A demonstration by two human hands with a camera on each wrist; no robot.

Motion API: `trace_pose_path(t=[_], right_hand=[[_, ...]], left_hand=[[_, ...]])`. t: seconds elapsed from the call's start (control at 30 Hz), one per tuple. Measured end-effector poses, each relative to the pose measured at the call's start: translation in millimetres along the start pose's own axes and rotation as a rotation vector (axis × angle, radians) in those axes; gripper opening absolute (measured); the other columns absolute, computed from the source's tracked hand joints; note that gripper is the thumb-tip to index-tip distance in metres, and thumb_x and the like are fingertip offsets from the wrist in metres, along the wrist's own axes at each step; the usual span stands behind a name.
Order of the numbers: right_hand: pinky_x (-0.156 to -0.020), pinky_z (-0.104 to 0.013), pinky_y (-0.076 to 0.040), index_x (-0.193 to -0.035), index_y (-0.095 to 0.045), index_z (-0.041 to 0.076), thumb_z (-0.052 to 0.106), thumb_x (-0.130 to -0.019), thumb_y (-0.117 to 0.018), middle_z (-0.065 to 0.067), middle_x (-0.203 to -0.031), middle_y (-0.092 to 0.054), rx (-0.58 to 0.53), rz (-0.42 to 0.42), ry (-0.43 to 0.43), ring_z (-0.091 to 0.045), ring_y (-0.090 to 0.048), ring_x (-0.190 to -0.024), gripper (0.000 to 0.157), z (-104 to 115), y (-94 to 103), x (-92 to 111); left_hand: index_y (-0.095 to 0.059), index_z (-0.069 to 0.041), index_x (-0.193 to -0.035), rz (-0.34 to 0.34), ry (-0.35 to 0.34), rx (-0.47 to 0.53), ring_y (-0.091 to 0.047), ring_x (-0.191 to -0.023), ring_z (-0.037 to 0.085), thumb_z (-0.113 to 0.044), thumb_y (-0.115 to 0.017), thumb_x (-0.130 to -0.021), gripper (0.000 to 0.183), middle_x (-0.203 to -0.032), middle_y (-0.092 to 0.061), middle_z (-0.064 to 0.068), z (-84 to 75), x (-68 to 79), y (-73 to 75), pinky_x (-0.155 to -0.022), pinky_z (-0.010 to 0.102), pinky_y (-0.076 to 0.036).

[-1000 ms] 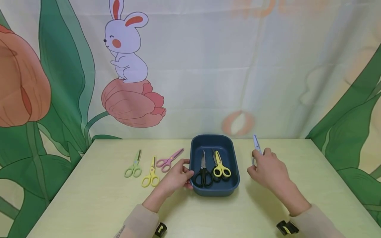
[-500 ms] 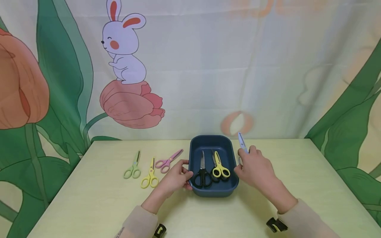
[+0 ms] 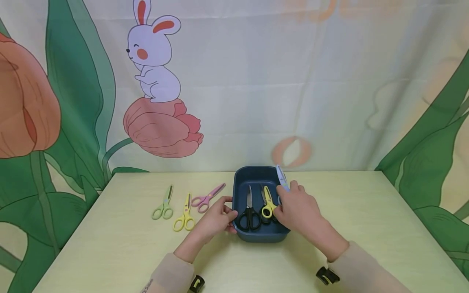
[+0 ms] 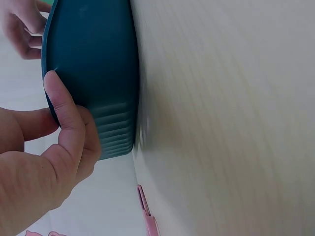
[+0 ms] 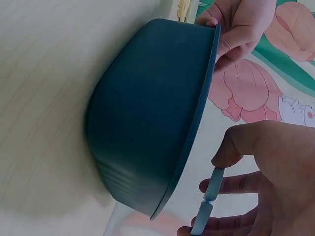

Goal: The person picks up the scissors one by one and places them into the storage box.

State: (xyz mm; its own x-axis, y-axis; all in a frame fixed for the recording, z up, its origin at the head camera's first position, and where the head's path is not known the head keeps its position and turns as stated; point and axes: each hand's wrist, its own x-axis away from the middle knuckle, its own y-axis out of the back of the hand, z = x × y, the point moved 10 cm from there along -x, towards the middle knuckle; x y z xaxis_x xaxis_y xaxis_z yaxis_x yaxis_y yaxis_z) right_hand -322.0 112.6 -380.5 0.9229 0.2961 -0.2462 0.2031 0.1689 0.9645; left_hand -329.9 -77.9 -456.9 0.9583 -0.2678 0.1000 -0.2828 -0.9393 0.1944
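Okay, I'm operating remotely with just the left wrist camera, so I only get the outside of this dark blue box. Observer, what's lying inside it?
Observer: The box holds black scissors and, to their right, yellow scissors overlapping another black pair.
Operator: The right hand shows only at my top left. Is it holding anything?
Observer: Yes, it grips light blue scissors.
Operator: And besides the pink scissors at my bottom edge, what else is on the table there?
Observer: In the head view, green scissors lie to the left of them.
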Motion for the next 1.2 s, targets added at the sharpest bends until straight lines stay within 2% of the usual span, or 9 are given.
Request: trace_pose_path(t=[0.23, 0.33, 0.5, 0.63, 0.8, 1.03, 1.2], right_hand=[[-0.051, -0.038, -0.047, -0.117, -0.061, 0.005, 0.020, -0.088, -0.068, -0.021, -0.101, -0.053, 0.025, 0.065, -0.002, -0.032, -0.051, -0.083, 0.033, 10.9, -10.4, -8.4], [-0.053, -0.039, -0.050, -0.124, -0.061, 0.004, 0.021, -0.088, -0.069, -0.022, -0.106, -0.054, 0.034, 0.086, 0.001, -0.033, -0.053, -0.087, 0.040, 15.1, -13.9, -10.3], [-0.059, -0.043, -0.054, -0.132, -0.061, 0.003, 0.022, -0.087, -0.070, -0.025, -0.111, -0.055, 0.037, 0.075, 0.017, -0.035, -0.056, -0.092, 0.050, 20.7, -18.4, -13.2], [-0.057, -0.043, -0.054, -0.128, -0.062, 0.002, 0.021, -0.087, -0.070, -0.024, -0.106, -0.055, 0.036, 0.055, 0.033, -0.035, -0.055, -0.088, 0.046, 25.6, -22.8, -15.2], [-0.057, -0.043, -0.054, -0.123, -0.061, 0.001, 0.023, -0.090, -0.071, -0.024, -0.105, -0.053, 0.035, 0.073, 0.030, -0.034, -0.053, -0.087, 0.040, 31.8, -30.5, -18.3], [-0.063, -0.044, -0.056, -0.129, -0.058, 0.000, 0.026, -0.092, -0.072, -0.026, -0.111, -0.053, 0.049, 0.113, 0.022, -0.034, -0.054, -0.091, 0.048, 37.7, -40.3, -21.0], [-0.062, -0.043, -0.056, -0.126, -0.058, 0.000, 0.028, -0.092, -0.073, -0.025, -0.108, -0.052, 0.063, 0.135, 0.027, -0.035, -0.054, -0.090, 0.047, 41.2, -45.5, -21.9]], left_hand=[[-0.036, 0.008, -0.149, 0.002, 0.001, 0.008, -0.061, -0.055, 0.017, 0.002, -0.056, -0.103, 0.050, -0.093, -0.051, 0.015, -0.1, -0.8, 0.0, -0.064, 0.040, -0.062], [-0.036, 0.009, -0.149, 0.005, 0.000, 0.008, -0.061, -0.055, 0.018, 0.002, -0.056, -0.103, 0.050, -0.093, -0.051, 0.015, -0.3, -0.5, -0.3, -0.064, 0.040, -0.062], [-0.036, 0.009, -0.148, 0.002, 0.000, 0.003, -0.061, -0.055, 0.018, 0.003, -0.056, -0.103, 0.050, -0.093, -0.052, 0.015, -0.6, 0.6, -0.2, -0.064, 0.041, -0.062], [-0.036, 0.009, -0.148, 0.001, -0.001, 0.004, -0.061, -0.055, 0.018, 0.003, -0.056, -0.103, 0.050, -0.093, -0.052, 0.015, -0.7, 1.0, -0.2, -0.064, 0.040, -0.062], [-0.036, 0.009, -0.149, 0.004, 0.000, 0.008, -0.062, -0.056, 0.018, 0.002, -0.056, -0.103, 0.050, -0.093, -0.052, 0.015, -0.4, 1.0, -0.1, -0.063, 0.039, -0.061], [-0.036, 0.007, -0.149, -0.002, 0.017, -0.001, -0.062, -0.057, 0.018, 0.000, -0.057, -0.104, 0.050, -0.094, -0.053, 0.015, 1.0, 0.6, 0.1, -0.064, 0.038, -0.061], [-0.037, 0.006, -0.149, -0.007, 0.023, -0.011, -0.062, -0.057, 0.018, -0.001, -0.057, -0.104, 0.050, -0.094, -0.054, 0.015, -0.1, 0.9, 0.3, -0.063, 0.037, -0.061]])
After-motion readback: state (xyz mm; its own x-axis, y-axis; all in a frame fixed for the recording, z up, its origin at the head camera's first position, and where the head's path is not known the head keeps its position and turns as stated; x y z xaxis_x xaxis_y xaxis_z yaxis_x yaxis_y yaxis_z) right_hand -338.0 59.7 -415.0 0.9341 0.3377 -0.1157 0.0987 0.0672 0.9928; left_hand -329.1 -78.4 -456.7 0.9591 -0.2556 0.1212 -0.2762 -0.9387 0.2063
